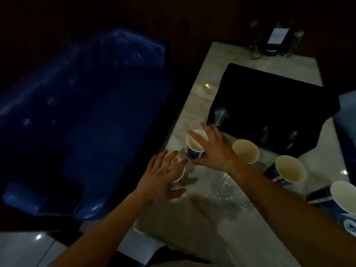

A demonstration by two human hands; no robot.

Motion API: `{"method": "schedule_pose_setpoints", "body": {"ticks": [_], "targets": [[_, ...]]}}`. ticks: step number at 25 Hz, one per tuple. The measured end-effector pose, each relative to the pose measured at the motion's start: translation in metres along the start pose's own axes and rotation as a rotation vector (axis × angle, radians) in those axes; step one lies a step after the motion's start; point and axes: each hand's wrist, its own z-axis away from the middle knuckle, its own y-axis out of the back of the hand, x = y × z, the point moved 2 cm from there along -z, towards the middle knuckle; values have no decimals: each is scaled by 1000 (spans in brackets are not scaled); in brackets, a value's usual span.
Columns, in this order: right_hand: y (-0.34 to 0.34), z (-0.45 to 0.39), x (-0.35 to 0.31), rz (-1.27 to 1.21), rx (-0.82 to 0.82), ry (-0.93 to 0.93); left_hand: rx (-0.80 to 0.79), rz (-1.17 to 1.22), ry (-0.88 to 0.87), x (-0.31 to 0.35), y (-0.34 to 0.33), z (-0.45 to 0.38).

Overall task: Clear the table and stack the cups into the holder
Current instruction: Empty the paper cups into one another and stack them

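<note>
Several blue paper cups with pale insides stand on the marble table [194, 105]. My right hand [212, 149] hovers with spread fingers over one upright cup [193, 149], thumb by its side. My left hand [163, 176], fingers apart, covers a smaller white cup [178, 177] near the table's left edge. Three more cups stand at the right: one [246, 151], another [290, 169], and a third [344, 197] at the frame's edge. The black holder [269, 105] lies behind them, with clear plastic cups [219, 116] in its front slot. Clear plastic cups [223, 186] lie under my right forearm.
A blue padded seat [81, 120] fills the left, close to the table's edge. Bottles and a small card stand [275, 39] sit at the table's far end. The scene is dim. A pale floor [28, 247] shows at the bottom left.
</note>
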Motion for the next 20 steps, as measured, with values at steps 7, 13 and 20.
{"method": "schedule_pose_setpoints", "body": {"ticks": [7, 13, 20], "targets": [[-22, -21, 3, -46, -89, 20, -58, 22, 25, -9, -3, -7], [-12, -3, -16, -100, 1, -6, -40, 66, 48, -11, -5, -9], [23, 82, -27, -175, 150, -111, 98, 391, 163, -12, -5, 0]]}}
